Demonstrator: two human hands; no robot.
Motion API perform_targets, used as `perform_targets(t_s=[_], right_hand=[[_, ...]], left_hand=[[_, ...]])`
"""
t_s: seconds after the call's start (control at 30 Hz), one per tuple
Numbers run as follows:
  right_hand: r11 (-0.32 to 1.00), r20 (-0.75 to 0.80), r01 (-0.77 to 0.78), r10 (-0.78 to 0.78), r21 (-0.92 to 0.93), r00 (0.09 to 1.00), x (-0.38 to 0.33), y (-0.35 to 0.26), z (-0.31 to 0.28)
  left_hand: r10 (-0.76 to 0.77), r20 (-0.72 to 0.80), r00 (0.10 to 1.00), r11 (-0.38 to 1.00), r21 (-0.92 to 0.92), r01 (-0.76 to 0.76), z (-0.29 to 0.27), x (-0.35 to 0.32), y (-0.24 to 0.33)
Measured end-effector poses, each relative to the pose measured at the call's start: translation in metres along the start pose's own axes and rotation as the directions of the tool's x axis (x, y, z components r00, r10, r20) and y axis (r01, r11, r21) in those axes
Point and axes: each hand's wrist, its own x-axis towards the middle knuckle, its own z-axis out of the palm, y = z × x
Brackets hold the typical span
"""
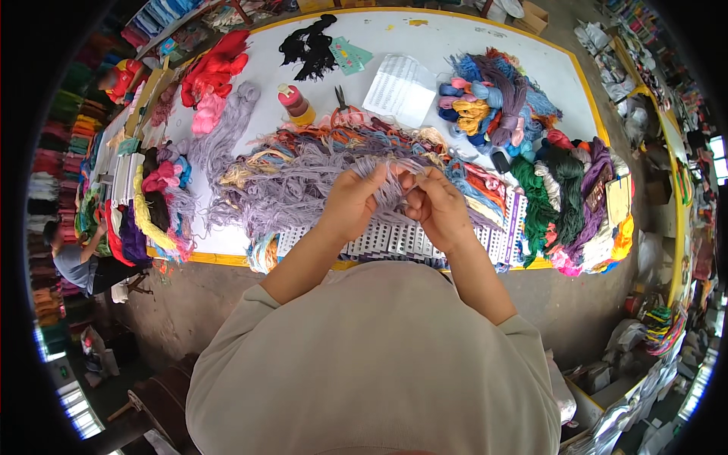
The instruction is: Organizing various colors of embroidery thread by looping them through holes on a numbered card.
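Note:
Over the near middle of the table, both my hands are busy with pale lilac yarn (389, 191). My left hand (351, 199) is closed around a bunch of its strands, thumb toward the right. Close beside it, my right hand (437, 205) pinches a few thin strands between thumb and fingers. Beneath them spreads a long heap of greyish-purple yarn (296, 186), with orange, blue and cream strands along its far side. White cards with rows of holes (387, 241) lie in a row at the table's near edge, partly under the yarn.
Scissors (341, 102), a thread cone (294, 102) and a printed sheet (400, 89) lie beyond the heap. Coloured skeins (561, 186) pile up at right; red yarn (216, 68) and black yarn (307, 47) lie farther off. Two people (76, 254) are at the left.

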Motion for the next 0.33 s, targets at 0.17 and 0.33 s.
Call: perform_targets(t_s=[0.17,0.33], right_hand=[[0.99,-0.003,0.009,-0.01,-0.139,1.0,0.001,0.002,0.001],[0.938,-0.007,0.047,-0.052,-0.342,0.999,0.003,0.004,0.002]], left_hand=[[-0.032,0.024,0.999,0.999,0.02,0.031,0.001,0.0,-0.001],[0.054,0.042,0.998,0.976,0.209,-0.062,-0.006,0.005,-0.009]])
